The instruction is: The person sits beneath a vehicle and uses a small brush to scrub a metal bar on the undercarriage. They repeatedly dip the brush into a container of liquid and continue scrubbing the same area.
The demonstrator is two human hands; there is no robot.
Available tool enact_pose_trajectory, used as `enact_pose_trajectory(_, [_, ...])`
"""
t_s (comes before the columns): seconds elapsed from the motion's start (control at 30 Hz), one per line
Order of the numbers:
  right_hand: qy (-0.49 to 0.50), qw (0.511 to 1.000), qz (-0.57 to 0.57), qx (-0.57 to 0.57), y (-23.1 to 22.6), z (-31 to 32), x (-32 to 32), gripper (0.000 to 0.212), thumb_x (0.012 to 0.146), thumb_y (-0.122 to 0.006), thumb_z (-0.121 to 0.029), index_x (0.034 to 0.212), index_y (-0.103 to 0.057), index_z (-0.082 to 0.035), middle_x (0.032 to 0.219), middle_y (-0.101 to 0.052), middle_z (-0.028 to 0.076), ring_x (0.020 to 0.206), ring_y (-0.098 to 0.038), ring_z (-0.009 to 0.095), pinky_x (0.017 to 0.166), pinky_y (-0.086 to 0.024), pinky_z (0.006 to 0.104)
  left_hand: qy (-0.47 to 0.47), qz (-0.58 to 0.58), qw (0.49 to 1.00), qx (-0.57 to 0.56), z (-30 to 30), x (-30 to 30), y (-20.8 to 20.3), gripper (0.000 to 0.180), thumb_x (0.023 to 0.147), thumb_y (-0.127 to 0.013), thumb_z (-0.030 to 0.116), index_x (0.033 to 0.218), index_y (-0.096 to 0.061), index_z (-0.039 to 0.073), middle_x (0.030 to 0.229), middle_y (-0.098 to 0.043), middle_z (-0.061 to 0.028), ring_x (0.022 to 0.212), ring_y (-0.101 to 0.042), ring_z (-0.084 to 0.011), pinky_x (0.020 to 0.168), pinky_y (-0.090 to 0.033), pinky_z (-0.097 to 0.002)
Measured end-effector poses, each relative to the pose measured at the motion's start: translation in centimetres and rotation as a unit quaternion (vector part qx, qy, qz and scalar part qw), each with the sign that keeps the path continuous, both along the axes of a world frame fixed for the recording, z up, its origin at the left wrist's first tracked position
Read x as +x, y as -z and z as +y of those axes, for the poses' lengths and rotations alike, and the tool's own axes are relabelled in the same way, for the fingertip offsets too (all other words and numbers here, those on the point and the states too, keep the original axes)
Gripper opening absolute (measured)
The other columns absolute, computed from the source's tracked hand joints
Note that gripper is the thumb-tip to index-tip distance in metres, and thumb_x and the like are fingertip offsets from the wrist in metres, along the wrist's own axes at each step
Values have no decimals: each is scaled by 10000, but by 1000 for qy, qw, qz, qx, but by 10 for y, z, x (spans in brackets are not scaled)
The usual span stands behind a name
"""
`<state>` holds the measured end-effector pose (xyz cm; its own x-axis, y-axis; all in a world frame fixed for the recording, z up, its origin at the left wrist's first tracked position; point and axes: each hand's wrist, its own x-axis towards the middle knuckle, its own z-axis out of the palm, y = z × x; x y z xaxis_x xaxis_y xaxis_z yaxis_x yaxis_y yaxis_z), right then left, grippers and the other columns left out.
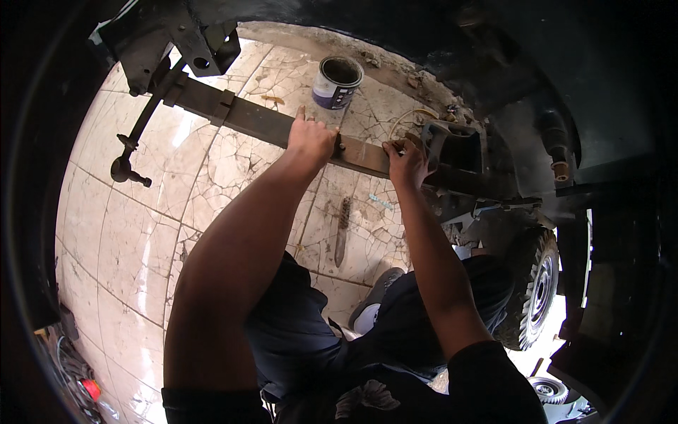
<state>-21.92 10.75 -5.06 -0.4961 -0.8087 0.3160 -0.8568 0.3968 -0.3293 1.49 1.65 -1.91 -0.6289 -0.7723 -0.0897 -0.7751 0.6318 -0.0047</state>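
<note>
A long, flat steel leaf spring [261, 121] with clamp bands runs across in front of me, from the upper left down to the right. My left hand [311, 140] grips its middle, fingers curled over the far edge and one finger pointing outward. Just right of that hand, a small bolt end [342, 146] sticks up from the spring. Farther right, my right hand [408, 162] rests against the spring with its fingers bent together. Something small and dark may be between those fingertips, too small to make out.
A paint can [337, 83] stands beyond the spring. On the cracked tile floor [134, 205] lies a narrow wire brush [342, 230]. A rod with a ball joint [123, 168] hangs at left. Dark vehicle bodywork [607, 141] surrounds me; a tyre [533, 293] is at right.
</note>
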Motion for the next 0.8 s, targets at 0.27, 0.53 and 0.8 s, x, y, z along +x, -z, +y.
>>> enact_pose_trajectory(0.27, [-59, 997, -17, -47, -2, 40, 20, 256, 852, -907, -353, 970, -836, -137, 1201, -768, 128, 1156, -688, 357, 962, -521, 495, -18, 2, 998, 53, -2, 3, -8, 411, 1151, -388, 271, 1329, -756, 237, 1193, -781, -92, 1217, -719, -255, 1303, -179, -635])
enact_pose_trajectory(0.53, [30, 996, -74, 45, -9, -11, 11, 277, 875, -861, -443, 971, -845, -184, 1336, -712, 48, 1257, -652, 301, 1051, -508, 455, -3, 40, 998, 57, -11, 4, -3, 461, 1154, -373, 332, 1172, -819, 216, 1096, -814, -67, 1150, -752, -270, 1295, 20, -717])
enact_pose_trajectory(0.8, [-26, 998, 7, -54, -3, 34, 32, 259, 857, -894, -392, 957, -852, -157, 1165, -758, 98, 1164, -688, 314, 1028, -515, 474, -16, 41, 997, 62, -13, 3, 0, 470, 1152, -372, 353, 1179, -822, 219, 1106, -811, -72, 1155, -753, -273, 1294, 53, -711])
